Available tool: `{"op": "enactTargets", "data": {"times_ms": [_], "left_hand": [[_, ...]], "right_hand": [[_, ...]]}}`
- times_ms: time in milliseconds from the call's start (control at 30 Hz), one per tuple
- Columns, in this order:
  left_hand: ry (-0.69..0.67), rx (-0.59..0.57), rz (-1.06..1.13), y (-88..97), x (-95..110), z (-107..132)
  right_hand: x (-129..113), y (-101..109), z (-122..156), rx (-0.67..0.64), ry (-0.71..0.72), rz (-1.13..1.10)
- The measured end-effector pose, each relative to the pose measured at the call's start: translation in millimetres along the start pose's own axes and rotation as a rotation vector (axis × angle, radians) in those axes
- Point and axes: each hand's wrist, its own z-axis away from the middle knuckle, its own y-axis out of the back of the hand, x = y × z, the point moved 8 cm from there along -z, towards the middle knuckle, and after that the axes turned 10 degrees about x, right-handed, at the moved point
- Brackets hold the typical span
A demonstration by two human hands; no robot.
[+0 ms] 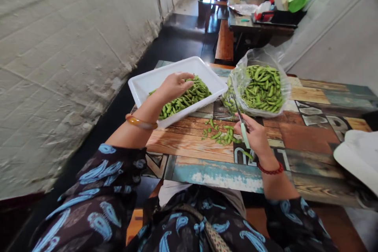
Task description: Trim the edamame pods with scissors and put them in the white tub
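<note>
I see the hands well apart: the left hand (175, 86), fingers loosely parted, hovers over green pods (193, 96) in the white tub (141, 86); the right hand (256, 134) grips green-handled scissors (245, 134) beside the pod-filled clear bag (286, 86). On the tabletop (189, 145) I make out a printed letter, seemingly R; lettering by the right wrist is partly covered.

Dark sleeves (91, 201), blue paisley print — amber-and-white bangle (142, 123) at left, red beaded bracelet (271, 171) at right.
</note>
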Motion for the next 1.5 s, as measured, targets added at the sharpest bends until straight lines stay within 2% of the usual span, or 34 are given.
{"op": "enactTargets", "data": {"times_ms": [67, 133, 200, 267, 333, 400, 500, 600, 700, 800, 900, 967, 1067, 1133, 1300, 1500], "left_hand": [[-0.024, 0.081, 0.000, 7.8, 19.1, 6.9], [-0.057, 0.091, 0.031, 5.6, 43.3, 21.0], [-0.120, -0.008, 0.042, -12.2, 65.7, 41.7], [-0.185, -0.177, -0.010, -41.5, 77.2, 66.8], [-0.208, -0.314, -0.151, -70.6, 72.1, 89.1], [-0.157, -0.299, -0.352, -85.8, 55.2, 98.7], [-0.051, -0.257, -0.554, -97.8, 33.6, 98.5], [-0.023, -0.310, -0.646, -112.9, 26.0, 91.8], [-0.031, -0.375, -0.630, -128.9, 22.8, 86.9], [-0.051, -0.365, -0.499, -135.9, 19.4, 85.2], [-0.013, -0.278, -0.209, -127.1, 16.0, 83.3], [0.094, -0.241, 0.079, -117.7, 13.1, 83.0], [0.316, -0.295, 0.522, -112.1, 15.1, 89.2], [0.422, -0.317, 0.718, -109.2, 21.1, 94.9], [0.538, -0.279, 0.900, -103.8, 26.5, 105.9], [0.499, -0.301, 0.917, -106.5, 29.0, 108.6]], "right_hand": [[-0.8, 1.4, -2.5, 0.019, -0.030, -0.053], [-1.2, 2.8, -3.9, 0.029, -0.054, -0.088], [-1.7, 4.2, -4.4, 0.037, -0.057, -0.112], [-1.7, 4.8, -4.3, 0.039, -0.046, -0.126], [-0.6, 4.0, -3.9, 0.032, -0.039, -0.133], [1.0, 2.4, -3.6, 0.020, -0.038, -0.136], [1.3, 1.0, -4.0, 0.017, -0.012, -0.117], [1.4, 1.3, -5.0, 0.032, 0.023, -0.081], [3.0, 1.8, -6.1, 0.042, 0.032, -0.065], [3.7, 1.9, -6.6, 0.047, 0.036, -0.054], [4.1, 1.8, -6.3, 0.052, 0.031, -0.027], [4.2, 0.8, -5.3, 0.038, 0.021, -0.014], [4.2, -0.8, -3.3, 0.005, -0.003, -0.009], [3.2, -1.1, -2.1, -0.010, -0.018, -0.016], [-0.8, -3.1, 2.4, -0.033, -0.046, -0.024], [-6.2, -9.3, 6.2, -0.076, 0.034, 0.017]]}}
